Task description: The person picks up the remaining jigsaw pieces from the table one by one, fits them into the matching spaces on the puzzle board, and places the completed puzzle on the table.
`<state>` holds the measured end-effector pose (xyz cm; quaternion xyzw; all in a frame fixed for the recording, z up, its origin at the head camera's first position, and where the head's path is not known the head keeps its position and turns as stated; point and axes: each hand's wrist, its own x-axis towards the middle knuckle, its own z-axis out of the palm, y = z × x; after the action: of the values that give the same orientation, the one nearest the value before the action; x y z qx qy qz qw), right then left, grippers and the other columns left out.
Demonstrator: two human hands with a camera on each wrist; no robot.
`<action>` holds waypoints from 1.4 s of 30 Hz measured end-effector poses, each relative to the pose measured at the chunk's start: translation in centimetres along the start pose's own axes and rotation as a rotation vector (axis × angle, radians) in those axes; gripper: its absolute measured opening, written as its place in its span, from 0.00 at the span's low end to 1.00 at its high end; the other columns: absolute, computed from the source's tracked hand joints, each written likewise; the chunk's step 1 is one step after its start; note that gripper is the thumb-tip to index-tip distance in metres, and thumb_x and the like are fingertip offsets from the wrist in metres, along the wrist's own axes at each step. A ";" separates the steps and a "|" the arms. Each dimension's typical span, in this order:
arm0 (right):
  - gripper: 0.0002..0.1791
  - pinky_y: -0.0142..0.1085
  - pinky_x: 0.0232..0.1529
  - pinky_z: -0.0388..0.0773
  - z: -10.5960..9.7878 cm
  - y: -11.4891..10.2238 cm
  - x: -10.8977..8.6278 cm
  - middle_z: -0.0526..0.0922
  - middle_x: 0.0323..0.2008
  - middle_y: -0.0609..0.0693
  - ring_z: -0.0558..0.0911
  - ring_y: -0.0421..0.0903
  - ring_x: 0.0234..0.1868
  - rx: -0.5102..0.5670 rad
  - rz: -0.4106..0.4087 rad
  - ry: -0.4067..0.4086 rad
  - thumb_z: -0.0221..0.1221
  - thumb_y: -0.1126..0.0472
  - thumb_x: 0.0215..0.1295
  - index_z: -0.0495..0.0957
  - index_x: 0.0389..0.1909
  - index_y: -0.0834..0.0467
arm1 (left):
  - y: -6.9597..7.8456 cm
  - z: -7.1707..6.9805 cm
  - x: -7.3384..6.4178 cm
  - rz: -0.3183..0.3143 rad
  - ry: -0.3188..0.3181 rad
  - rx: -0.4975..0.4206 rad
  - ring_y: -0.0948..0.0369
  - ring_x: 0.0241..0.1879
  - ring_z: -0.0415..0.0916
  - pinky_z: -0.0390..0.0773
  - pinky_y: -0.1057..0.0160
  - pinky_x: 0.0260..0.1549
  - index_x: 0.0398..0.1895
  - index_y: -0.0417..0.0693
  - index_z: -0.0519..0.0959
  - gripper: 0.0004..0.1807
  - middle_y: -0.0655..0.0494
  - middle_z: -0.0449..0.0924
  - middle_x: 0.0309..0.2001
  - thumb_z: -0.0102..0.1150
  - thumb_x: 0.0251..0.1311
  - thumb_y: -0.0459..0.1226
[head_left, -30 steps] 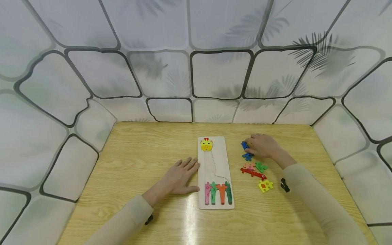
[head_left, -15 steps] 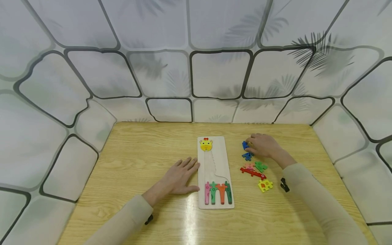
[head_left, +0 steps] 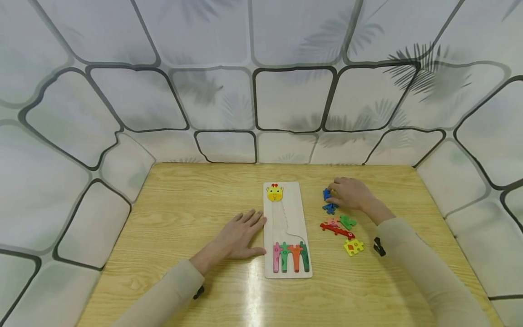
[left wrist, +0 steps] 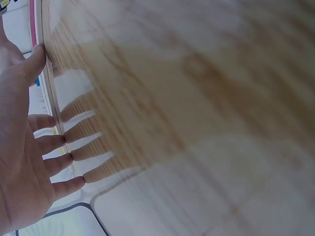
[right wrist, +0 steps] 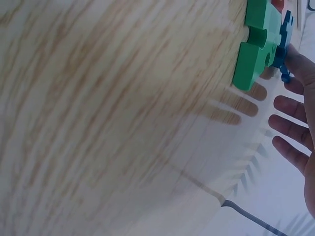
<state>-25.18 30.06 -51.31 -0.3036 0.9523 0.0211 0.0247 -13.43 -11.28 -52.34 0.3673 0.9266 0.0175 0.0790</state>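
Note:
My left hand [head_left: 242, 237] lies flat on the table, fingers spread, with its fingertips and thumb touching the left edge of a pale wooden puzzle board [head_left: 292, 213]. A yellow giraffe head piece [head_left: 275, 194] sits at the board's top, and pink, green, orange and dark green leg pieces [head_left: 297, 259] stand in a row at its bottom. To the right of the board, my right hand [head_left: 352, 194] pinches a blue puzzle piece [head_left: 326, 194] between thumb and index finger; the other fingers stay loose in the right wrist view. Another blue piece [head_left: 330, 209] lies just below.
Nearer on the wooden table [head_left: 196, 181] lie a green piece [head_left: 348, 222], a pink piece [head_left: 332, 221], a long red piece [head_left: 337, 231] and a yellow piece [head_left: 353, 247]. Patterned fabric walls [head_left: 229, 100] enclose the table's back and sides.
The upper blue piece has turned slightly at the right hand's fingertips since the first frame. My left hand and the board have stayed in place.

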 end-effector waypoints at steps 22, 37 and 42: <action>0.28 0.49 0.47 0.87 -0.2 -1.3 0.1 0.87 0.44 0.52 0.86 0.52 0.44 -0.034 -0.034 0.063 0.64 0.35 0.69 0.86 0.52 0.55 | 0.0 0.3 0.0 0.004 0.012 0.006 0.44 0.83 0.58 0.67 0.41 0.78 0.84 0.49 0.58 0.53 0.45 0.56 0.84 0.46 0.69 0.73; 0.28 0.50 0.49 0.87 -0.2 -2.8 0.2 0.87 0.45 0.51 0.86 0.52 0.44 -0.007 -0.039 0.090 0.63 0.35 0.70 0.86 0.54 0.54 | 0.1 0.2 -0.2 -0.002 0.004 -0.009 0.44 0.83 0.57 0.66 0.40 0.79 0.85 0.48 0.57 0.52 0.45 0.55 0.85 0.47 0.69 0.72; 0.28 0.49 0.48 0.88 -0.4 -3.3 0.5 0.88 0.46 0.52 0.87 0.52 0.44 -0.021 -0.059 0.096 0.64 0.35 0.70 0.86 0.54 0.54 | 0.1 0.3 -0.2 0.001 0.006 -0.002 0.44 0.83 0.56 0.66 0.40 0.79 0.85 0.49 0.57 0.53 0.45 0.55 0.85 0.46 0.69 0.73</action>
<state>-23.65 27.08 -51.01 -0.3325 0.9427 0.0157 -0.0236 -13.20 -11.35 -52.65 0.3676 0.9266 0.0194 0.0768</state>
